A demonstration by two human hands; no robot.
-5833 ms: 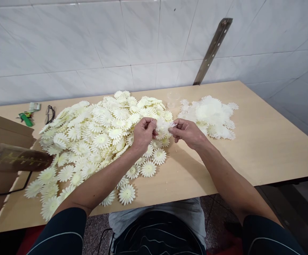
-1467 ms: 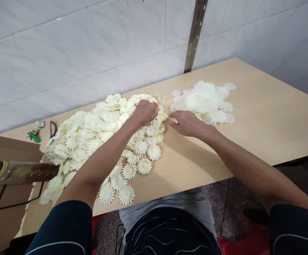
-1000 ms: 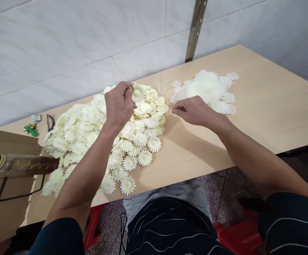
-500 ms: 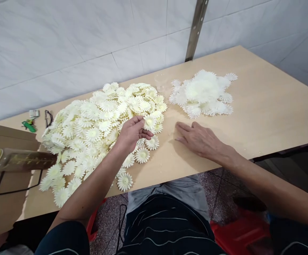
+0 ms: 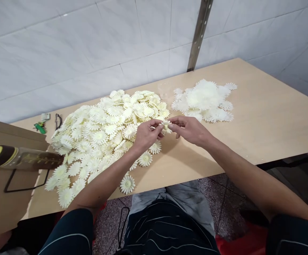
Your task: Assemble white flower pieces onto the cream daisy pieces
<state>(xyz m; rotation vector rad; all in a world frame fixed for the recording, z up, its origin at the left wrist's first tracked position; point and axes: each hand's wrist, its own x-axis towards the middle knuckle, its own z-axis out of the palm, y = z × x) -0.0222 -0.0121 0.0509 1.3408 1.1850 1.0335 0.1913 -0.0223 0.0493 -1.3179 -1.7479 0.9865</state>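
A cream plastic daisy flower [image 5: 166, 126] is pinched between both hands just above the wooden table [image 5: 262, 120]. My left hand [image 5: 145, 135] grips its left side with closed fingers. My right hand [image 5: 189, 129] grips its right side, fingertips pinched. To the left lies a big heap of cream daisies [image 5: 100, 131], spread toward the front edge. A smaller pile of whiter flowers [image 5: 205, 100] sits behind my right hand.
A small clear cup [image 5: 165, 91] stands between the two piles near the tiled wall. A green tool and a black loop [image 5: 47, 124] lie at the far left. A cardboard box with a dark tool [image 5: 18, 159] on it is at the left edge. A metal strip [image 5: 199, 33] runs up the wall.
My left hand picked a daisy from the heap and brought it to the middle. My right hand lifted off the table and joined it on the flower.
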